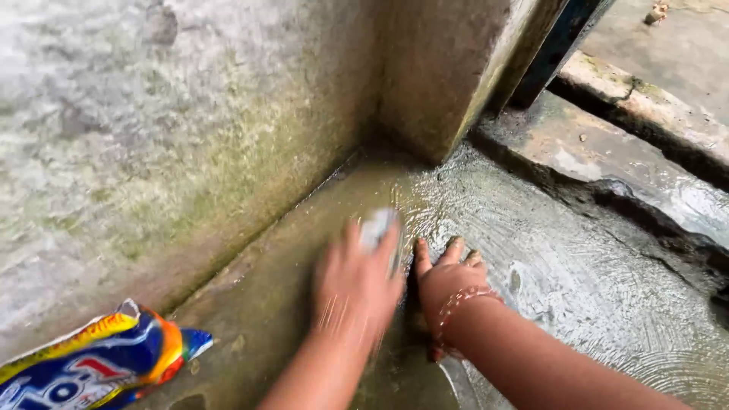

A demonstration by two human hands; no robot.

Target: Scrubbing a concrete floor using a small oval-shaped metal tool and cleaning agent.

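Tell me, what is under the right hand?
The right hand lies flat on wet concrete floor, fingers spread, a bead bracelet at its wrist. The floor beneath the palm is covered. The left hand beside it holds a blurred pale object.

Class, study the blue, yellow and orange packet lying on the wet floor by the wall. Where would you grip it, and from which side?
Grip the packet at its pinched end, coming from the open floor side on the right. That end tapers flat and points away from the wall, so fingers can pinch it; the rest runs out of view.
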